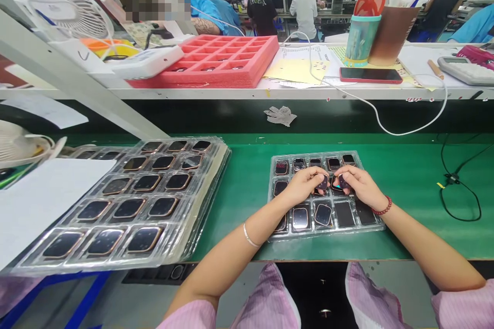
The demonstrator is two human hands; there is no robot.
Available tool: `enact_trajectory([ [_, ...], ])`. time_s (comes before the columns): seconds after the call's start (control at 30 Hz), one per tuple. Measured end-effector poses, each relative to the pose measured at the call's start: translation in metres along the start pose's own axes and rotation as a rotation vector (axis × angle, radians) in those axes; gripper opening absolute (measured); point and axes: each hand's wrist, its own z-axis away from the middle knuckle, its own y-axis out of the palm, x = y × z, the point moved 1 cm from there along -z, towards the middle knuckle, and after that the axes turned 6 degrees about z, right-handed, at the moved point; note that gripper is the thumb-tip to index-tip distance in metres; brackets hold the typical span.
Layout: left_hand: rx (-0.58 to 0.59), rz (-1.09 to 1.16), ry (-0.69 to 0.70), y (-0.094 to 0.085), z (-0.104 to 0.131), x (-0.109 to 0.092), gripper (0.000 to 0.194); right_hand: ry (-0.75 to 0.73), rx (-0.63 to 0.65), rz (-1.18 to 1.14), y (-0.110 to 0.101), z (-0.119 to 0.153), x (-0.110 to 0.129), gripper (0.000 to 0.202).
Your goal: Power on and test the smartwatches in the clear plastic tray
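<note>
A clear plastic tray (328, 231) with dark square watch-like pieces lies on the green mat. Over its middle, my left hand (307, 184) is closed with thumb and fingers around a small dark piece (322, 182). Just to the right, my right hand (357, 183) pinches another dark piece (343, 181). A lit spot shows on a watch piece between the hands. Two compartments at the tray's front right show flat dark surfaces. My fingertips partly hide the middle row.
Stacked clear trays (185, 236) of watch pieces stand left, beside white paper (50, 190). A black cable (463, 180) lies right. The shelf above holds a red foam tray (231, 77), a phone (370, 75) and a cup (358, 41). People sit beyond.
</note>
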Motion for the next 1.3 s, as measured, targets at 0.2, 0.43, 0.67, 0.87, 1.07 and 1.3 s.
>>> enact_trajectory([
  [0.2,-0.06,0.02,0.085,0.0,-0.0015,0.0015,0.04,-0.034,0.025,0.021,0.0028,-0.0001,-0.0002,0.039],
  [0.43,-0.061,-0.02,0.008,-0.0028,0.0011,-0.001,0.025,0.019,0.014,0.021,0.0024,-0.002,-0.0009,0.025],
  [0.67,-0.035,0.025,0.023,-0.0014,0.0006,-0.0042,0.038,-0.049,0.06,0.03,0.0051,-0.0018,0.0013,0.03],
  [0.87,-0.03,0.045,0.067,-0.0005,0.0008,-0.0044,0.032,-0.025,0.09,0.03,0.0021,0.0004,0.0012,0.034],
  [1.07,-0.069,0.016,0.07,-0.001,0.0,0.0,0.049,-0.075,0.069,0.061,0.0026,0.001,0.0003,0.046],
  [1.3,-0.088,0.024,-0.001,-0.0017,0.0007,-0.0007,0.034,-0.006,0.032,0.032,0.0006,0.0023,0.0036,0.029],
])
